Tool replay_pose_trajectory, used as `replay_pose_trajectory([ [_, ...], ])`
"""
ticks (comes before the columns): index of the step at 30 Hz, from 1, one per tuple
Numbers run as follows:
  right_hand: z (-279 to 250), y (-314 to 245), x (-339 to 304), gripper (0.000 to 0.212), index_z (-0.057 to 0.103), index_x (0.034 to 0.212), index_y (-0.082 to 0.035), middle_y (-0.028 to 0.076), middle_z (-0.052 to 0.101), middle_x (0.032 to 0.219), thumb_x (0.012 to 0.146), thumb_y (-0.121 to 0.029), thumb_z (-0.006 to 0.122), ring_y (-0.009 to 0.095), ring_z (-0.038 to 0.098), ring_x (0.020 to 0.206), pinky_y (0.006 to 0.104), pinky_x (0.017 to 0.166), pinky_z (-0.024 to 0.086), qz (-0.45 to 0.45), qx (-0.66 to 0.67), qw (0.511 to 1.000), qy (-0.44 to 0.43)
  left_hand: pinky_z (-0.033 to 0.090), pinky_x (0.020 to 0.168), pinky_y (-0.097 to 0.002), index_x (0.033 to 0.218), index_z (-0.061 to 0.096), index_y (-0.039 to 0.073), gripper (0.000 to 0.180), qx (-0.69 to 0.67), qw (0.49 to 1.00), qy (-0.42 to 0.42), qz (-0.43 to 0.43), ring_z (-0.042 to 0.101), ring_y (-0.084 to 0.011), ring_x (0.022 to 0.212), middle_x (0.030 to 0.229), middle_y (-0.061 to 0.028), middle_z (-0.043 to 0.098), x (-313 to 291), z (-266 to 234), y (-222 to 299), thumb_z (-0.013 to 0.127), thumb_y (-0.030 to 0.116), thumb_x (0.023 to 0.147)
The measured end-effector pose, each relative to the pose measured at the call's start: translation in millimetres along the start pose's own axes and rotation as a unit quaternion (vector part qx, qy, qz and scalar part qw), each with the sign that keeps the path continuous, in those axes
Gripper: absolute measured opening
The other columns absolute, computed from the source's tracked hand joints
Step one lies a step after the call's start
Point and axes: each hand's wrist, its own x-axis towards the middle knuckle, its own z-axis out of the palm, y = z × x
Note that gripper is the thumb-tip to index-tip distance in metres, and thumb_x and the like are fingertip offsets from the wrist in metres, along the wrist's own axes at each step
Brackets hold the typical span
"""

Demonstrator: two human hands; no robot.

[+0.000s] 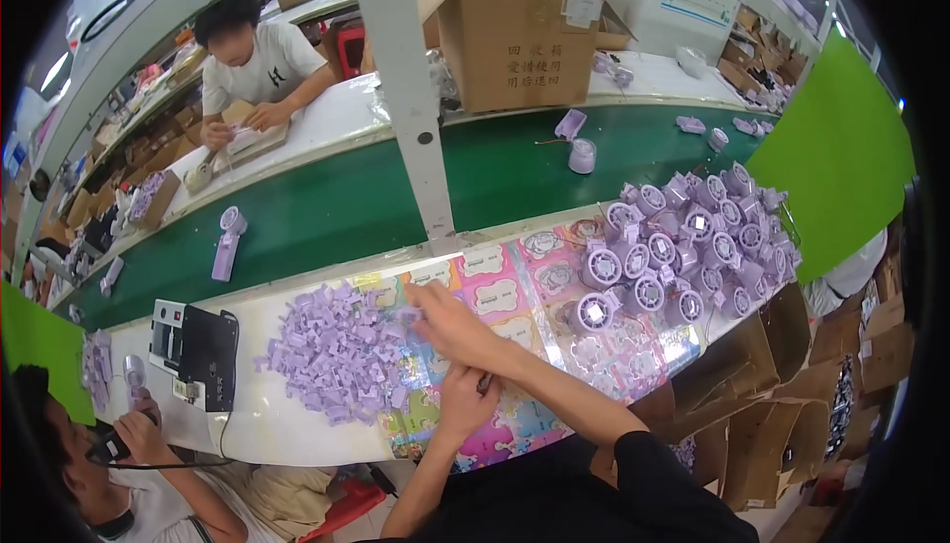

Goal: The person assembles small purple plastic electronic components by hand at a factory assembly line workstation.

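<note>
My right hand (447, 323) reaches left across a colourful cartoon-printed mat (515, 296). Its fingertips pinch a small purple plastic piece at the right edge of a heap of such pieces (336, 350) on the white bench. My left hand (465, 399) rests curled on the mat just below the right forearm, and a thin dark object (484, 382) sticks out of its fingers. To the right lies a heap of round purple fan heads (683, 246), away from both hands.
A green conveyor belt (336, 206) behind the bench carries a few purple hand fans (227, 243). A white post (406, 98) rises at the bench's far edge, with a cardboard box (520, 33) beyond. A black-and-white device (196, 350) stands left of the heap. A co-worker's hand (143, 434) is at lower left. Open cartons (762, 404) stand at right.
</note>
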Motion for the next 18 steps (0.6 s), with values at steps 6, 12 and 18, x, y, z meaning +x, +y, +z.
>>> replay_pose_trajectory([
  [6, -48, 60, -64, 0.033, 0.061, 0.12, 0.0, 0.017, 0.054, 0.103, 0.087, 0.0, 0.063, 0.034, 0.06, 0.087, 0.0388, 0.076, 0.051, 0.031, -0.136, 0.97, 0.2, 0.049, 0.068, -0.025, 0.09, 0.069, -0.002, 0.003, -0.171, 0.982, 0.006, -0.079, 0.061, -0.0122, 0.076, 0.088, -0.0061, 0.066, 6, -11, 3, 0.069, 0.0, 0.087],
  [12, -53, 49, -69, 0.027, 0.06, 0.111, 0.0, 0.019, 0.054, 0.106, 0.085, -0.001, 0.067, 0.037, 0.061, 0.098, 0.0447, 0.083, 0.052, 0.087, -0.078, 0.978, 0.174, 0.048, 0.067, -0.0282, 0.087, 0.066, 0.0, 0.003, -0.086, 0.988, 0.07, 0.108, 0.06, -0.0162, 0.072, 0.083, -0.0079, 0.065, 116, 2, 43, 0.069, 0.002, 0.086],
  [18, -54, 61, -70, 0.028, 0.054, 0.113, 0.004, 0.023, 0.054, 0.112, 0.087, -0.001, 0.063, 0.042, 0.059, 0.104, 0.046, 0.086, 0.052, 0.057, -0.089, 0.976, 0.19, 0.051, 0.079, -0.0408, 0.113, 0.061, 0.008, 0.033, 0.074, 0.987, -0.051, 0.135, 0.062, -0.0293, 0.093, 0.106, -0.0143, 0.06, 273, 112, 50, 0.071, 0.008, 0.081],
])
